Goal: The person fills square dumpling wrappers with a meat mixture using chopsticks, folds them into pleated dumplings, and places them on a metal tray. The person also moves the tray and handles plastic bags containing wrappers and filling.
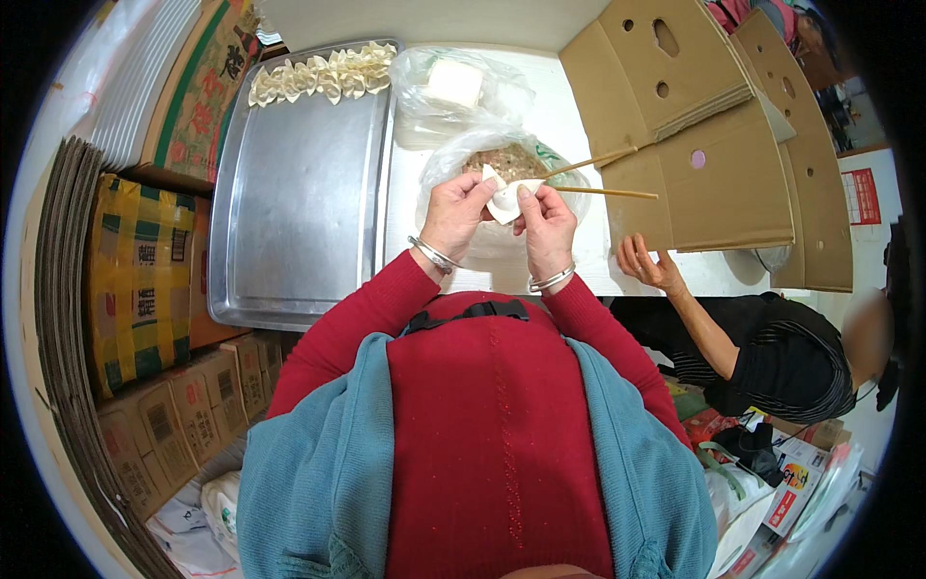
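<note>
Between my two hands is a partly folded dumpling wrapper [504, 205], pale and floppy. My left hand [457, 211] pinches its left side between thumb and fingers. On its right side, my right hand [546, 221] grips with the thumb on top. Just beyond and below the hands lies minced filling [510, 159] in a clear plastic bag [443, 163]. Two wooden chopsticks [608, 192] stick out of the bag towards the right. Farther back, a stack of square wrappers [454, 83] rests in another plastic bag [412, 79]. Any filling inside the held wrapper is hidden.
A metal tray [307, 203] on the left carries rows of folded dumplings [325, 74] along its far edge. Cardboard sheets [702, 174] stand on the table's right. Another person's hand [647, 266] touches the table edge there. Taped boxes [145, 282] are stacked at far left.
</note>
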The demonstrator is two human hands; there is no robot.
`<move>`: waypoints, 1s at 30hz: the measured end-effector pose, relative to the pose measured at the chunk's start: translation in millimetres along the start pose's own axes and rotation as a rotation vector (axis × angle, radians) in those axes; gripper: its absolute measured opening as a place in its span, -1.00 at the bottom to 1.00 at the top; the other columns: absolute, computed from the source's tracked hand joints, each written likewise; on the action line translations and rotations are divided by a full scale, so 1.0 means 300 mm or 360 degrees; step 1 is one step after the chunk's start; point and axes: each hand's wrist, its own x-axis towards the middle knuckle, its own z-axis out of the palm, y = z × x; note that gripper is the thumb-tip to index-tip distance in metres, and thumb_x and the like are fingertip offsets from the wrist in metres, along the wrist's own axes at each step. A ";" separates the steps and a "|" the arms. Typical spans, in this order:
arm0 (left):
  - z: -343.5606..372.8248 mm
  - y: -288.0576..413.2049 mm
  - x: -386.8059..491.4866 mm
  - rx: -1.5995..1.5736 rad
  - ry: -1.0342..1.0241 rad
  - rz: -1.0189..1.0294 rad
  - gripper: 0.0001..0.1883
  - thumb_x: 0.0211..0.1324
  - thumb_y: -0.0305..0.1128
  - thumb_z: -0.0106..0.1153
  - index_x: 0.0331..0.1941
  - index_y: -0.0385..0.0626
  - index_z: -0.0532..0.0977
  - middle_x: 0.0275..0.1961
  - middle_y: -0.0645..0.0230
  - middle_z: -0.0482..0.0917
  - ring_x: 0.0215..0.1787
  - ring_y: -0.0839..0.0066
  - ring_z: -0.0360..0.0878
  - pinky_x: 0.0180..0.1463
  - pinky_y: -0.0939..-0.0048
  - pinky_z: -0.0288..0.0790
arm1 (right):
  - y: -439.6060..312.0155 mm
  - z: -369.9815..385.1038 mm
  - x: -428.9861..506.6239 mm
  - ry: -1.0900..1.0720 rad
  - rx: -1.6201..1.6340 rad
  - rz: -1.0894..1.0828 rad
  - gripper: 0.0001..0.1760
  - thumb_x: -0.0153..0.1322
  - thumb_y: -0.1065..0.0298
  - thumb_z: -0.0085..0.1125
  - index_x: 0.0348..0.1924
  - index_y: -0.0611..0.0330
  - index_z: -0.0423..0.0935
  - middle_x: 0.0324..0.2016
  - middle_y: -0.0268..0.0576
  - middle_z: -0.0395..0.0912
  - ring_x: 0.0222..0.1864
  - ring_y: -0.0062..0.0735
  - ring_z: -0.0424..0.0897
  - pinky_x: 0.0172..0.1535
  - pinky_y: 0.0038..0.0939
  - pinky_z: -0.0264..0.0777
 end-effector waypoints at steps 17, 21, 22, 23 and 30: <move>-0.026 0.132 -0.024 0.0523 -0.0197 -0.0034 -0.87 0.21 -0.46 0.07 -0.34 -0.31 0.49 -0.53 0.32 0.57 -0.56 0.52 0.63 -0.58 0.59 0.49 | -0.068 -0.017 0.025 -0.0541 -0.0272 -0.0141 -0.91 0.37 0.44 0.21 -0.30 0.25 0.54 -0.52 -0.48 0.49 -0.49 -0.79 0.39 -0.43 -0.69 0.29; -0.042 0.144 -0.009 0.0665 -0.0350 -0.0092 -0.87 0.20 -0.49 0.08 -0.25 -0.32 0.52 -0.46 0.33 0.58 -0.55 0.51 0.61 -0.51 0.55 0.54 | -0.076 -0.034 0.034 -0.0696 -0.0348 -0.0125 -0.90 0.38 0.42 0.20 -0.28 0.24 0.53 -0.53 -0.52 0.45 -0.50 -0.84 0.33 -0.45 -0.74 0.22; -0.049 0.147 -0.004 0.0674 -0.0392 -0.0124 -0.87 0.20 -0.48 0.08 -0.24 -0.31 0.52 -0.45 0.33 0.59 -0.53 0.52 0.61 -0.51 0.55 0.55 | -0.080 -0.037 0.036 -0.0725 -0.0382 -0.0112 -0.90 0.38 0.42 0.20 -0.28 0.24 0.53 -0.53 -0.52 0.45 -0.50 -0.84 0.33 -0.46 -0.74 0.21; -0.055 0.150 0.000 0.0682 -0.0432 -0.0157 -0.86 0.20 -0.48 0.09 -0.24 -0.31 0.53 -0.43 0.33 0.59 -0.52 0.53 0.61 -0.50 0.54 0.55 | -0.086 -0.040 0.037 -0.0748 -0.0407 -0.0106 -0.89 0.38 0.42 0.20 -0.27 0.24 0.54 -0.53 -0.52 0.45 -0.50 -0.84 0.33 -0.46 -0.74 0.21; -0.063 0.147 0.006 0.0540 -0.0501 -0.0063 -0.85 0.19 -0.46 0.08 -0.31 -0.34 0.54 -0.52 0.32 0.57 -0.58 0.55 0.59 -0.56 0.57 0.51 | -0.129 -0.037 0.050 -0.0927 -0.0366 0.0044 -0.88 0.38 0.40 0.21 -0.26 0.23 0.55 -0.52 -0.52 0.45 -0.52 -0.85 0.32 -0.48 -0.74 0.19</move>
